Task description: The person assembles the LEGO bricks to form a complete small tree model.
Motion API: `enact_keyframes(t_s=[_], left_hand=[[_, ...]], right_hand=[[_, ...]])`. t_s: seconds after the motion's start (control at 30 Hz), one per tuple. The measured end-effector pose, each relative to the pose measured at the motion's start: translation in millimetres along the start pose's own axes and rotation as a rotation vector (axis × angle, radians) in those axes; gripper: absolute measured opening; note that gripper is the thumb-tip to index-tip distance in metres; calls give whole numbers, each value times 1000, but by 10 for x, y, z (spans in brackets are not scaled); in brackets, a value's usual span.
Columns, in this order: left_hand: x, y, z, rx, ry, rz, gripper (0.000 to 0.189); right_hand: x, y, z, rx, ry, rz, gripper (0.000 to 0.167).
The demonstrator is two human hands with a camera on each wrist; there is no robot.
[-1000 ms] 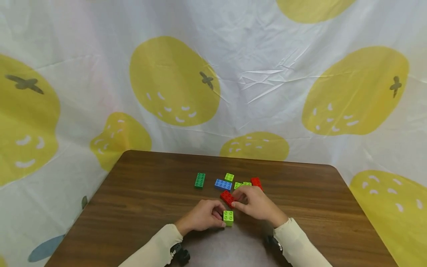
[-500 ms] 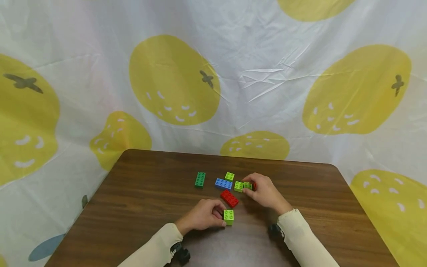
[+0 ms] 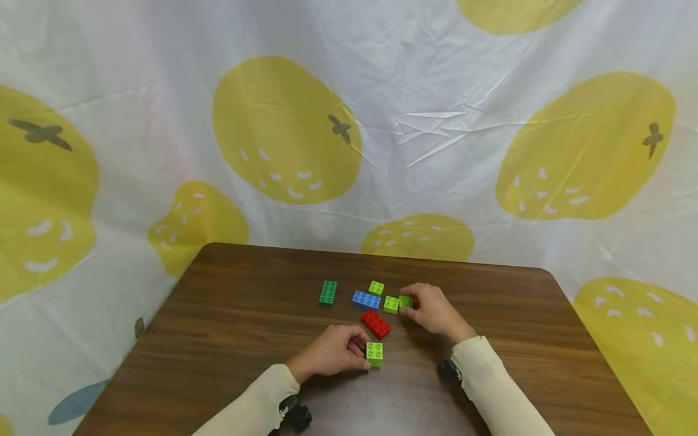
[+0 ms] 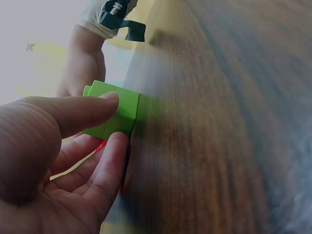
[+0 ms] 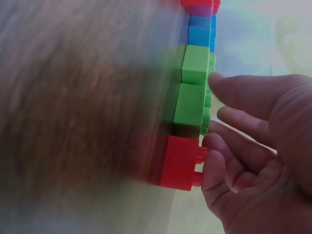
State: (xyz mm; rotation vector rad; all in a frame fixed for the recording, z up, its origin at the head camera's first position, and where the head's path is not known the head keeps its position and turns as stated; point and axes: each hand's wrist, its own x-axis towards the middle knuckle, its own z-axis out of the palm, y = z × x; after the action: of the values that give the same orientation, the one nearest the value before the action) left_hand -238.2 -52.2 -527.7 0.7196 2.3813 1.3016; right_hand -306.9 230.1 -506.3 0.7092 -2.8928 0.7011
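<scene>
My left hand [image 3: 334, 351] pinches a stack of lime-green toy bricks [image 3: 374, 355] near the table's front. In the left wrist view the thumb lies on the side of the green stack [image 4: 124, 109], where a seam shows between the bricks. My right hand [image 3: 433, 307] is over a lime-green brick [image 3: 405, 301], thumb and fingers apart and loosely bent. The right wrist view shows that green brick's near face [image 5: 190, 107] uncovered, with fingertips close to its studs. Beside it, a red brick [image 5: 179, 163] lies under the fingers; the hand hides it in the head view.
Another lime-green brick [image 3: 391, 304] sits just left of the right hand. Farther left are a blue brick [image 3: 366, 299], a small lime-green one [image 3: 376, 287] and a dark green one [image 3: 328, 292]. A red brick [image 3: 375, 323] lies between the hands on the wooden table [image 3: 262, 290].
My right hand has left the middle red brick and moved right and back to the lime-green brick, covering the far red one. The left hand keeps its hold on the green stack.
</scene>
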Motion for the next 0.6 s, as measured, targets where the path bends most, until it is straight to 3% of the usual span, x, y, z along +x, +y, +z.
enact_keyframes(t_s=[0.6], left_hand=[[4,-26,5,-2,0,9,30]], right_hand=[[20,-59,3,-56,29,-56,32]])
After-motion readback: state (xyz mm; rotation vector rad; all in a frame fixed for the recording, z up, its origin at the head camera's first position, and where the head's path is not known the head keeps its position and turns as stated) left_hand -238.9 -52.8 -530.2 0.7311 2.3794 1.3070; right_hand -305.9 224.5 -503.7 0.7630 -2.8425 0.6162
